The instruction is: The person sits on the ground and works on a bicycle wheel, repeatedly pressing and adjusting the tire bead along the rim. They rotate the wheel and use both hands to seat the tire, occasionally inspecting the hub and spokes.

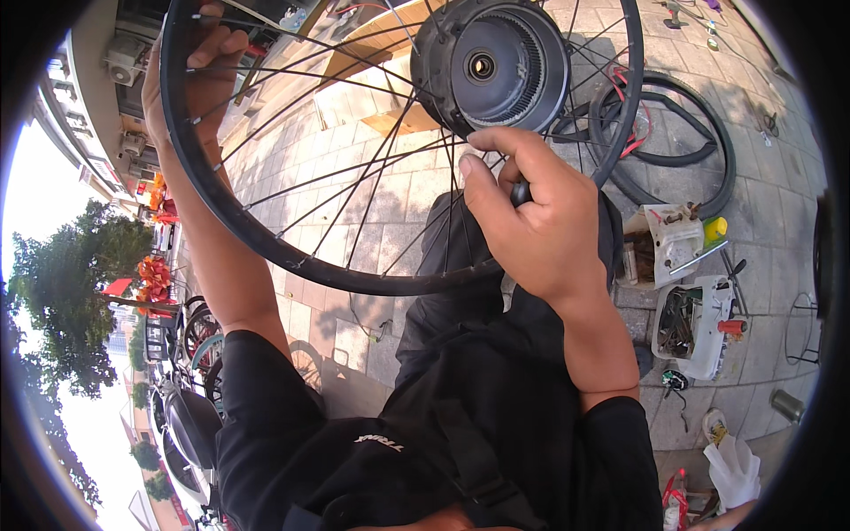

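A black spoked wheel is raised in front of me, tilted so its open hub faces up. The hub is a large dark drum with a toothed ring inside and a small bearing at its centre. At the far left of the wheel, my left hand is closed around the rim, fingers over the spokes. My right hand is closed at the near side of the hub, thumb and index finger close to the spokes. A dark, round-ended handle shows between its curled fingers; the rest is hidden.
Cardboard lies on the paving behind the wheel. To the right are a tyre, a white box and a tool tray. A drill lies farther off. Parked bikes stand at left.
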### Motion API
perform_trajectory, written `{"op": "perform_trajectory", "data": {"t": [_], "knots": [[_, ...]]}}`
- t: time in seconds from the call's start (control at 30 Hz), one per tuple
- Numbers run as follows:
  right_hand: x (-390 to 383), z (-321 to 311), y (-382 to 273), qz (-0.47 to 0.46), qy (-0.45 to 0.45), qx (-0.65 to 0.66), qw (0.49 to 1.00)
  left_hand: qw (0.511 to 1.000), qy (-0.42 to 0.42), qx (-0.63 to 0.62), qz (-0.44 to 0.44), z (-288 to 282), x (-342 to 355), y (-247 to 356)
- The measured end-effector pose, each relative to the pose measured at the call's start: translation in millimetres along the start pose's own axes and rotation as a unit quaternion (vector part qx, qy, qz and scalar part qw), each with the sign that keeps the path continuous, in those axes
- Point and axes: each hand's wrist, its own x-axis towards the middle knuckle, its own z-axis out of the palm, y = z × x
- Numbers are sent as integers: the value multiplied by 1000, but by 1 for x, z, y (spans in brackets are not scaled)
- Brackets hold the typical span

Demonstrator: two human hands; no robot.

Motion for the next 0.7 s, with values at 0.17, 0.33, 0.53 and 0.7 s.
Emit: {"op": "perform_trajectory", "data": {"t": [0.17,0.33,0.53,0.7], "knots": [[0,3,4,-27,49,2,998,999,-8,-49,13,1,7,-19],[-6,11,5,-30,7,18,999,999,-12,-35,24,0,1,-14],[-34,28,20,-50,-56,-33,997,999,23,-34,34,4,-1,-17],[-47,37,20,-67,-114,-181,975,999,16,-33,27,-6,-11,-16]]}}
